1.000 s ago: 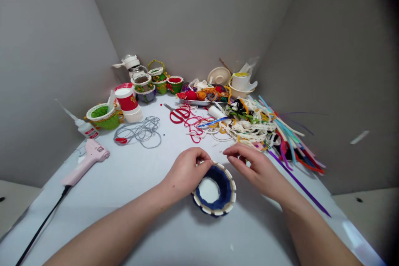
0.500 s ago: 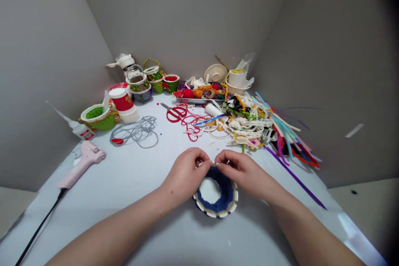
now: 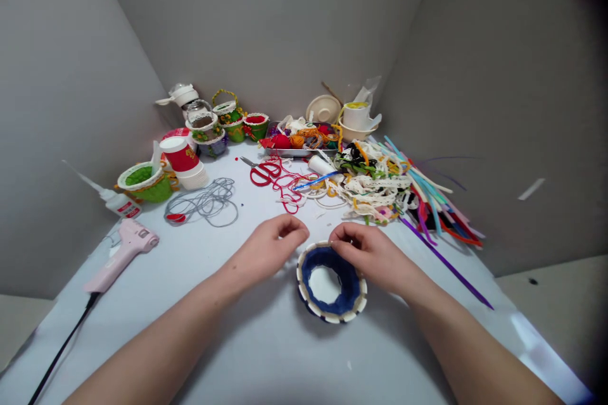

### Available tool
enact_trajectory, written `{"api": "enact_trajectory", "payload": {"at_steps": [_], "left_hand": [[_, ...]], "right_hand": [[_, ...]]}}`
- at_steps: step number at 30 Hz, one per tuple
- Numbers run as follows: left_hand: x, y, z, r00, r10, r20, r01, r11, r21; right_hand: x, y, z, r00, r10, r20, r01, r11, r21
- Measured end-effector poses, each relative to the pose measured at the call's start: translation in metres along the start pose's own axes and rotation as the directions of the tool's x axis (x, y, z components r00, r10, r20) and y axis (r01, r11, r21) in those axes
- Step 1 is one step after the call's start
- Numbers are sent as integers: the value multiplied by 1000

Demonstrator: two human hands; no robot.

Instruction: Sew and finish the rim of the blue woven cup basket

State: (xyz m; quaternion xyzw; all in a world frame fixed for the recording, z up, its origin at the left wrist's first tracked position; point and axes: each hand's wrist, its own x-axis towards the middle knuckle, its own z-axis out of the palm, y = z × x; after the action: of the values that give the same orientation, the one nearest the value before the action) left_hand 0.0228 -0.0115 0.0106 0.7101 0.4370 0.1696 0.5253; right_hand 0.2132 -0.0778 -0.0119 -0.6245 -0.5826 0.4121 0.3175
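Note:
A round craft basket [image 3: 331,283] sits on the white table in front of me, made of a cup wound with dark blue yarn and edged with cream trim. Its white inside base shows, and it stands tilted slightly. My right hand [image 3: 365,254] rests on its far rim, with the fingers pinched on the trim. My left hand [image 3: 273,247] is off the basket, just left of the rim, with its fingers curled together and nothing visible in them.
Beyond my hands lie red yarn and red-handled scissors [image 3: 265,172], a cream lace pile [image 3: 375,186] and coloured pipe cleaners [image 3: 437,202]. A grey cord coil [image 3: 202,202] and a pink glue gun [image 3: 121,256] lie to the left. Finished green baskets [image 3: 145,182] stand at the back left.
My left hand has let go of the rim and moved left, away from the basket. My right hand stays at the rim, and the basket sits a little further up the view.

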Motion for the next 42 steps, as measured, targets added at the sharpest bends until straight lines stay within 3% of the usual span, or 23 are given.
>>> {"api": "enact_trajectory", "payload": {"at_steps": [5, 11, 17, 22, 26, 31, 36, 42], "left_hand": [[-1, -1, -1, 999, 16, -37, -11, 990, 143], [3, -13, 18, 999, 30, -37, -27, 996, 83], [5, -16, 18, 996, 43, -83, -37, 997, 71], [3, -12, 12, 998, 63, -26, -60, 993, 103], [-5, -5, 7, 988, 154, 30, -156, 983, 100], [-3, -16, 5, 919, 337, 206, -356, 932, 63], [8, -30, 8, 905, 377, 198, -379, 925, -28], [8, -31, 13, 894, 395, 212, -373, 918, -133]], "right_hand": [[0, -1, 2, 999, 16, -27, -16, 1000, 23], [-3, -4, 3, 999, -7, -42, 8, 1000, 1], [-1, -2, 1, 997, -51, -50, 50, 999, -18], [3, 4, 1, 997, -11, -71, 12, 1000, 14], [6, 8, 0, 988, -32, -154, 42, 997, 66], [14, 15, 0, 967, -30, -252, 56, 994, 96], [18, 18, 0, 968, -19, -250, 47, 993, 105], [17, 16, -7, 974, -42, -222, 71, 990, 123]]}}
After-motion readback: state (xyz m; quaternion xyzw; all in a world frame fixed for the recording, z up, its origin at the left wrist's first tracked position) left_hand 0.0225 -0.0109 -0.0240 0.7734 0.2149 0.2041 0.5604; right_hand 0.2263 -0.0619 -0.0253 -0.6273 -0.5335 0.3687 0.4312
